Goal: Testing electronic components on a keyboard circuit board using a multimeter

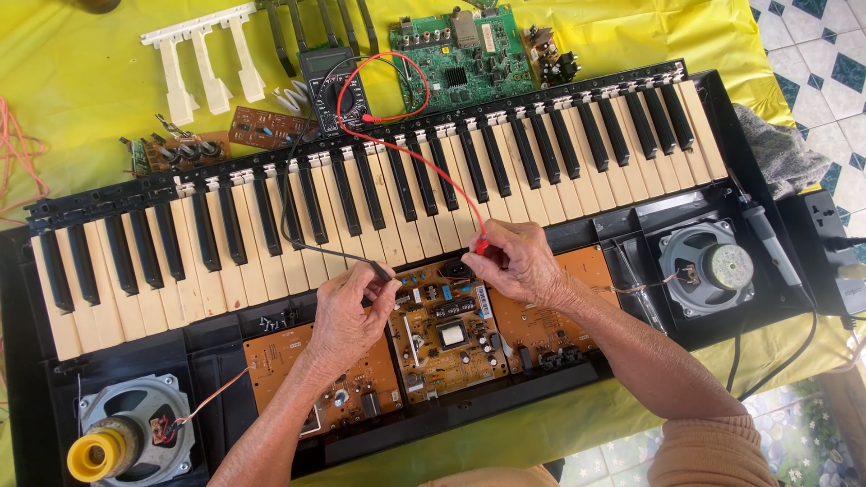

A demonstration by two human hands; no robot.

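— What is each hand gripping?
— Left hand [347, 311] is pinching the black probe [381, 268], right hand [523, 263] the red probe [481, 243], both hovering mid-frame over the power board [446, 329]
— Tips?
— Keeping tips steady, apart, watching the multimeter [336, 86] up top

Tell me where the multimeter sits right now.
In the head view, the multimeter lies on the yellow cloth above the keyboard's keys, left of the green circuit board.

Opened black plastic keyboard casing [27, 361] on table; row of keys [379, 194] behind three brown circuit boards [446, 329]. Round metal speakers [135, 433] at L & R ends. Small dark multimeter [336, 86] behind keys, green circuit board [460, 50] to its R.
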